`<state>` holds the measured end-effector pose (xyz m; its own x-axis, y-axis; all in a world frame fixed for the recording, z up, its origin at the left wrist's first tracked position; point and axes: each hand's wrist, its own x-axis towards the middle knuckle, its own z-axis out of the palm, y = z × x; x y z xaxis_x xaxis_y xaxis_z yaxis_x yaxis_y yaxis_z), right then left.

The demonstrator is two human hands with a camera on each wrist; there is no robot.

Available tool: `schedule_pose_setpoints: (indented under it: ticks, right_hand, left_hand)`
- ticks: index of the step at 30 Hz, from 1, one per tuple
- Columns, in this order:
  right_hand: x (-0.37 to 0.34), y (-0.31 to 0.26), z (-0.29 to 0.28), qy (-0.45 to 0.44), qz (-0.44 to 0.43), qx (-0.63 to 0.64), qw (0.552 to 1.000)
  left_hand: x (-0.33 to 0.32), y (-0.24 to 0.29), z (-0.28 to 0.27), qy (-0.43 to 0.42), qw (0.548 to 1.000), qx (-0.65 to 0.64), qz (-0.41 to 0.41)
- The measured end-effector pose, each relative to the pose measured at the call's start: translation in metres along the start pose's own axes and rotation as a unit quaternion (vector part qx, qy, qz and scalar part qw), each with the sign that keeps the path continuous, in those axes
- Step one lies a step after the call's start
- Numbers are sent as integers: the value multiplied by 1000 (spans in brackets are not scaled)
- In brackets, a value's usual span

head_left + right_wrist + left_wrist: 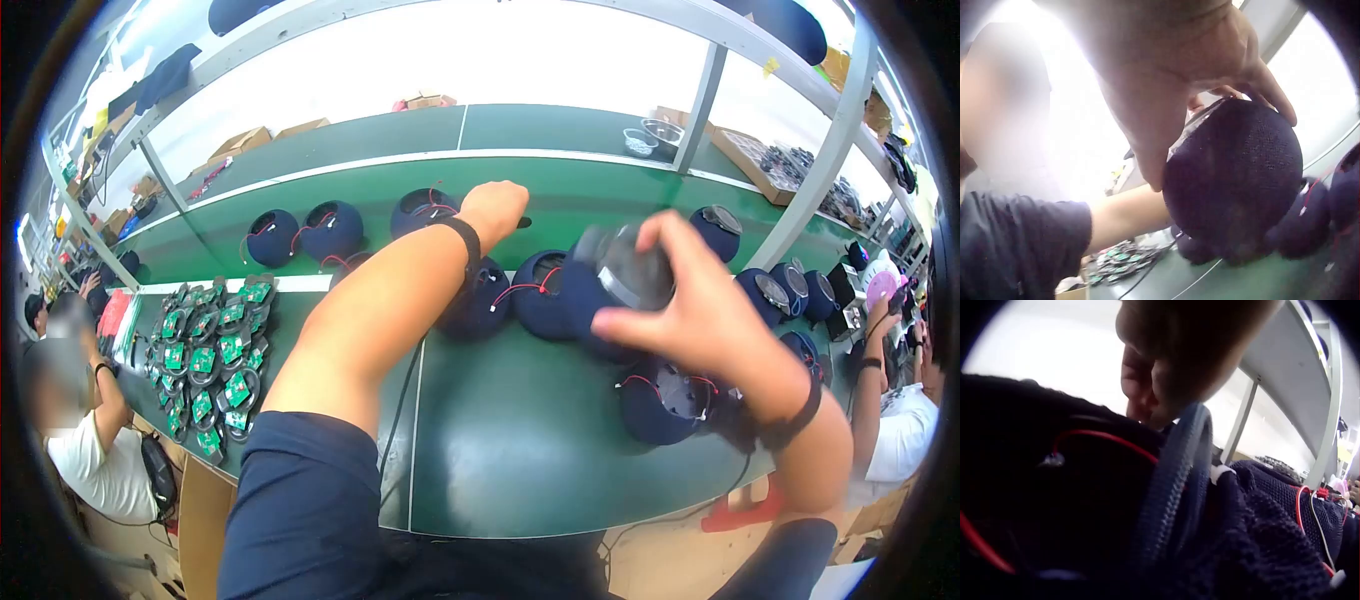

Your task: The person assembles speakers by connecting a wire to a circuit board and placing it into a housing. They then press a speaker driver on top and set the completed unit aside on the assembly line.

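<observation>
My right hand (700, 310) grips a round, navy fabric-covered unit (590, 300) above the table, thumb on the near side and fingers over its grey top; the hand is blurred. In the right wrist view that hand (1191, 75) spans the side of the dark round unit (1235, 175). My left hand (495, 212) is over the row of units, fingers bent downward, with a small dark piece (525, 223) beside it. The left wrist view has its bent fingers (1141, 394) at a dark edge near a blue looped cord (1175, 481); what they touch is hidden.
Open navy units with red wires (332, 230) line the green table (490, 450). One open unit (662, 405) sits below my right hand. Green circuit boards on black rings (205, 355) lie at left. Closed units (765, 292) stand right, near a metal post (820, 140). People flank the table.
</observation>
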<state>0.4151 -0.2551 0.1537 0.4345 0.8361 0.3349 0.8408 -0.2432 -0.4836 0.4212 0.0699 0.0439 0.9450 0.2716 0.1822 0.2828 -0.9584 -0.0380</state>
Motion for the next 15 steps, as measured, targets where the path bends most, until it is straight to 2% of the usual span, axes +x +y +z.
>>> schedule_pose_setpoints:
  ticks: [3,8,10,11,13,15]
  right_hand:
    - [46,34,-12,24,80,-28,996]
    - [111,106,8,56,102,-100,988]
    - [127,125,18,55,119,-111,985]
    - [133,132,22,55,118,-110,985]
    - [141,144,30,57,116,-105,986]
    - [149,155,40,39,125,-99,986]
  left_hand:
    - [3,4,-2,-57,998,21,-3]
    - [13,-3,21,-94,996,12,6]
    - [11,-11,25,-143,984,-58,89]
    - [11,-16,23,-144,984,-57,89]
    - [6,-23,5,-73,997,-26,9]
    - [-4,-44,-6,5,1000,-22,3]
